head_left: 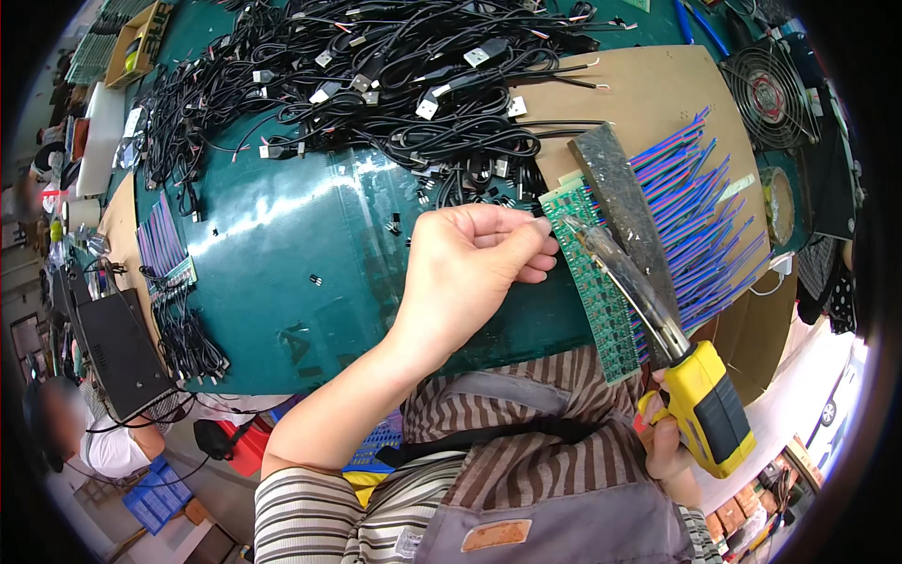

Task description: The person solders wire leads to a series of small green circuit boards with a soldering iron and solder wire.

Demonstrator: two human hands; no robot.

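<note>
The right hand (665, 444) is clasped on the yellow soldering gun (707, 399), its tip over the green circuit board (601, 305) by the desk's (282, 263) near edge, toward the right. The left hand (462, 268) has thumb and fingertips together beside this board; whether they pinch something, I cannot tell.

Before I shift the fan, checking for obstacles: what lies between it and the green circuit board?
The head view shows, from the green circuit board toward the fan: a dark bar, blue and purple wires, then bare brown cardboard.
</note>
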